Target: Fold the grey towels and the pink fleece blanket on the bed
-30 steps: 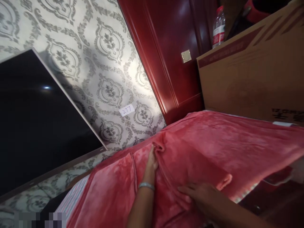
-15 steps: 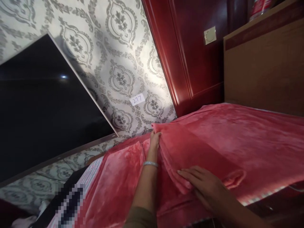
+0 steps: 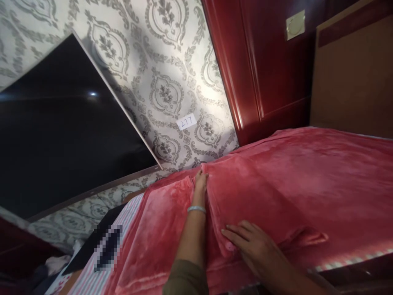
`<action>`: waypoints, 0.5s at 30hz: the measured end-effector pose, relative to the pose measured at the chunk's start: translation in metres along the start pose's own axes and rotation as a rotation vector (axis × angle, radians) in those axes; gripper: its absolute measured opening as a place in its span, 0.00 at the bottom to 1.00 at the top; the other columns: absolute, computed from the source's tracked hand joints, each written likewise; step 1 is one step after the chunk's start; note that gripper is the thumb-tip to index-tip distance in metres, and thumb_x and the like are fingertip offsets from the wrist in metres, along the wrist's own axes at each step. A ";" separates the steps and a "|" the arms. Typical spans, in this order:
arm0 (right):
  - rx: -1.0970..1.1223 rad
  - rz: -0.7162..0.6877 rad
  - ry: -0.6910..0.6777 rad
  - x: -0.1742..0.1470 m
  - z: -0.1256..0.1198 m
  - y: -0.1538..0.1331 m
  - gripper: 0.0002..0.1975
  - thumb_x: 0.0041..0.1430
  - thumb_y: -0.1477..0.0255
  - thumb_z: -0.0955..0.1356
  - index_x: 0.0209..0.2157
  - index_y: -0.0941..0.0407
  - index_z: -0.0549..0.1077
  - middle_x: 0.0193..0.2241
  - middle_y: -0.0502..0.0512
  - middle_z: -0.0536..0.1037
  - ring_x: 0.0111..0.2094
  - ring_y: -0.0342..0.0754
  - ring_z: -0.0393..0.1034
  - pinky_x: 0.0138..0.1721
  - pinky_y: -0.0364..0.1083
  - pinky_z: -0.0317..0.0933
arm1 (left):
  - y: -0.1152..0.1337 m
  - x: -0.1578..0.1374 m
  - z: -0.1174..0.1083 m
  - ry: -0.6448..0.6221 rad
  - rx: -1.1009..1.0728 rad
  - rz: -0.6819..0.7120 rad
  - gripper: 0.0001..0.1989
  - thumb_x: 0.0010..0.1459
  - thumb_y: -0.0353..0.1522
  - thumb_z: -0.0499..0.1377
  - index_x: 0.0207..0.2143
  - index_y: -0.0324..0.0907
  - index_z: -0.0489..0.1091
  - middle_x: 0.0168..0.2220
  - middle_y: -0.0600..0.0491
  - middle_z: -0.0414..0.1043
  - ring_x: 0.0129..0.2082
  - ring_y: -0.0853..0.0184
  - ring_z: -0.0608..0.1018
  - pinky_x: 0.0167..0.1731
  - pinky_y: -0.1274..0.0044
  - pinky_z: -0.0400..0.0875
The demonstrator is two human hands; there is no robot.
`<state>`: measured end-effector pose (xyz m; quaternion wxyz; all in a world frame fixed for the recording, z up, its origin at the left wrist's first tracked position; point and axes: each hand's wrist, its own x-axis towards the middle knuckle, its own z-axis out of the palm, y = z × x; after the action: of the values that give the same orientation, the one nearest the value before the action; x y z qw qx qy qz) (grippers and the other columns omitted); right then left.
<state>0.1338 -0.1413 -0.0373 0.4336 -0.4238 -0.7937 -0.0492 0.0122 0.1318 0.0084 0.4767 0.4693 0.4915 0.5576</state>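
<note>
A red plush blanket [image 3: 322, 172] is spread over the surface, with a flap [image 3: 242, 192] of it folded over toward the left. My left hand [image 3: 201, 179] reaches to the far corner of this flap, its fingers closed on the edge. At the near corner is my right hand [image 3: 254, 241], fingers lying over the edge; its thumb is hidden, but the cloth moves with it. Left of my forearm lies another folded section [image 3: 162, 221], with a narrow gap between the two folds.
A dark television screen [image 3: 76, 131] stands against the patterned wall [image 3: 168, 94] at left. Behind the blanket are a dark red wooden panel [image 3: 273, 73] and a cardboard box [image 3: 353, 78]. Striped cloth [image 3: 125, 217] shows at left, with a blurred dark object on it.
Both hands have moved a little left with the flap's edge. The flap lies flatter, and its raised near-right curl has sunk. The view has shifted slightly.
</note>
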 end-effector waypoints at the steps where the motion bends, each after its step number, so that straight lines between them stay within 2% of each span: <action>1: 0.009 -0.004 0.000 0.001 0.002 -0.003 0.28 0.59 0.84 0.59 0.56 0.52 0.74 0.49 0.56 0.78 0.46 0.50 0.68 0.48 0.50 0.63 | 0.001 0.002 -0.004 0.022 0.032 0.000 0.17 0.43 0.26 0.65 0.39 0.40 0.77 0.29 0.53 0.79 0.33 0.63 0.81 0.39 0.73 0.76; 4: 0.052 0.005 -0.092 -0.002 0.013 -0.009 0.25 0.59 0.84 0.59 0.52 0.52 0.76 0.46 0.55 0.79 0.43 0.49 0.69 0.45 0.49 0.64 | 0.000 -0.002 -0.019 0.056 0.159 -0.015 0.20 0.43 0.26 0.66 0.43 0.39 0.76 0.34 0.49 0.81 0.37 0.59 0.82 0.42 0.71 0.77; 7: 0.077 0.017 -0.181 -0.010 0.024 -0.009 0.23 0.59 0.82 0.61 0.51 0.52 0.76 0.45 0.56 0.79 0.41 0.48 0.69 0.44 0.48 0.63 | -0.006 -0.009 -0.029 0.063 0.247 -0.015 0.30 0.44 0.28 0.67 0.54 0.39 0.72 0.47 0.44 0.80 0.47 0.56 0.82 0.48 0.69 0.76; 11: 0.070 0.023 -0.182 -0.011 0.028 -0.007 0.23 0.59 0.82 0.61 0.51 0.54 0.77 0.45 0.58 0.78 0.42 0.50 0.69 0.42 0.48 0.63 | -0.006 -0.011 -0.027 0.050 0.318 0.034 0.42 0.45 0.25 0.65 0.65 0.40 0.62 0.63 0.40 0.69 0.60 0.57 0.75 0.57 0.72 0.70; 15: 0.113 0.017 -0.139 -0.001 0.020 -0.010 0.24 0.62 0.83 0.60 0.55 0.54 0.75 0.47 0.58 0.78 0.43 0.50 0.68 0.44 0.50 0.62 | 0.003 -0.008 -0.022 0.011 0.369 0.094 0.43 0.48 0.22 0.62 0.68 0.43 0.60 0.66 0.46 0.66 0.63 0.60 0.71 0.62 0.73 0.64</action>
<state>0.1137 -0.1394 -0.0479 0.4011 -0.4080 -0.8196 0.0287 -0.0091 0.1218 0.0091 0.3533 0.5680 0.5655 0.4824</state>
